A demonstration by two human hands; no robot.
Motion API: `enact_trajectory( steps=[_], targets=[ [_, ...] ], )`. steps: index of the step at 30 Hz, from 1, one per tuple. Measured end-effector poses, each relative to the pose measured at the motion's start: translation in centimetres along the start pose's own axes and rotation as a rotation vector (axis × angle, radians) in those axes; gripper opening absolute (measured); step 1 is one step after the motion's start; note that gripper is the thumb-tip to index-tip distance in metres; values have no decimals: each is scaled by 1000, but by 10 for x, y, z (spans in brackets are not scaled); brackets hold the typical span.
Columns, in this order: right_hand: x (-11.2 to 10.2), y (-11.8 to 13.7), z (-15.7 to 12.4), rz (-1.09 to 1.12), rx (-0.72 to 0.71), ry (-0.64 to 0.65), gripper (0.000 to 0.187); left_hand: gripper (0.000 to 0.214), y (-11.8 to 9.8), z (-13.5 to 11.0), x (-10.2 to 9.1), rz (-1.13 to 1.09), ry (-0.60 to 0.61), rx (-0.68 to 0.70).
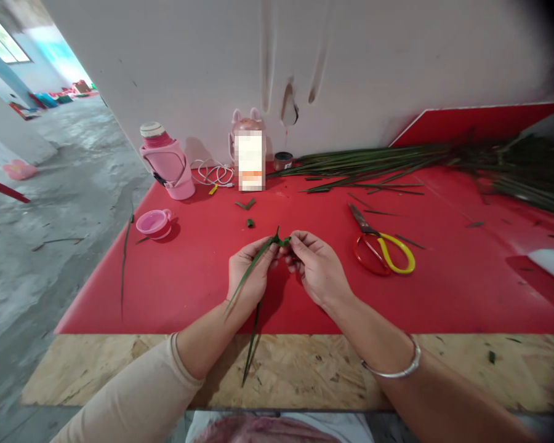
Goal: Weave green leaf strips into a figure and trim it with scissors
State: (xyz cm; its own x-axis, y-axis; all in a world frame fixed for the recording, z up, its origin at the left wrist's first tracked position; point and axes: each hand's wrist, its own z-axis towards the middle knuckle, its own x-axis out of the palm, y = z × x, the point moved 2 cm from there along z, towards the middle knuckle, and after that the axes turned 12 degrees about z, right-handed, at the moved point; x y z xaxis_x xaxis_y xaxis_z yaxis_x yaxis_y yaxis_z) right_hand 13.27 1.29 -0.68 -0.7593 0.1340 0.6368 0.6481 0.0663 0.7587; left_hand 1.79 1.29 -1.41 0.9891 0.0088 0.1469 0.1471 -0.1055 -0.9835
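Note:
Both my hands meet over the red table top (pixel 443 289), pinching a folded green leaf strip (pixel 281 241). My left hand (pixel 252 271) is closed on it, and two long ends (pixel 252 332) of the strip trail down past my wrist toward the chipboard edge. My right hand (pixel 316 264) is closed on the folded tip from the right side. A silver bangle (pixel 399 369) sits on my right wrist.
Red-and-yellow scissors (pixel 381 246) lie right of my hands. A long bundle of green leaves (pixel 420 163) lies along the back right. At the back stand a pink flask (pixel 168 161), a pink cup (pixel 153 223), a white cable (pixel 212 173) and a small dark jar (pixel 283 160). Leaf scraps (pixel 247 205) are scattered about.

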Motion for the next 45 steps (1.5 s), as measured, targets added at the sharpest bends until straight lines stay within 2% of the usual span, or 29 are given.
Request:
enact_trajectory(
  steps=[7, 13, 15, 17, 19, 22, 25, 28, 31, 33, 36, 39, 42, 45],
  targets=[
    [-2, 4, 1, 4, -18, -35, 21, 31, 2, 2, 0, -3, -39, 0],
    [1, 3, -1, -179, -60, -3, 18, 27, 2, -1, 2, 8, 11, 39],
    [2, 4, -3, -278, -126, -4, 17, 27, 1, -3, 2, 7, 21, 44],
    [3, 7, -5, -441, -265, 2, 14, 28, 2, -4, 2, -8, -2, 19],
    [6, 11, -9, -671, -437, 61, 9, 30, 3, -3, 1, -30, -29, -18],
    [10, 15, -15, -1003, -622, 243, 21, 30, 5, 0, 0, -90, -60, -54],
    [11, 16, -16, -1160, -704, 390, 34, 29, 7, 4, -2, -136, -78, -74],
    [9, 18, -14, -1209, -738, 451, 36, 30, 7, 5, -2, -140, -80, -100],
    [8, 20, -11, -1146, -724, 435, 29, 31, 4, 2, 0, -148, -81, -144],
    [6, 21, -9, -1010, -667, 368, 24, 31, 1, 0, 1, -144, -59, -162],
    [1, 17, -4, -731, -443, 185, 16, 32, -3, -2, 4, -126, 24, -155],
    [-3, 10, 2, -405, -205, 47, 14, 30, -5, -2, 4, -143, 19, -180],
    [-3, 6, 5, -118, -79, -12, 16, 26, -4, -1, 3, -173, -29, -213],
    [-5, 4, 8, -27, 6, -68, 20, 25, -3, 0, 2, -187, -39, -219]
  ],
)
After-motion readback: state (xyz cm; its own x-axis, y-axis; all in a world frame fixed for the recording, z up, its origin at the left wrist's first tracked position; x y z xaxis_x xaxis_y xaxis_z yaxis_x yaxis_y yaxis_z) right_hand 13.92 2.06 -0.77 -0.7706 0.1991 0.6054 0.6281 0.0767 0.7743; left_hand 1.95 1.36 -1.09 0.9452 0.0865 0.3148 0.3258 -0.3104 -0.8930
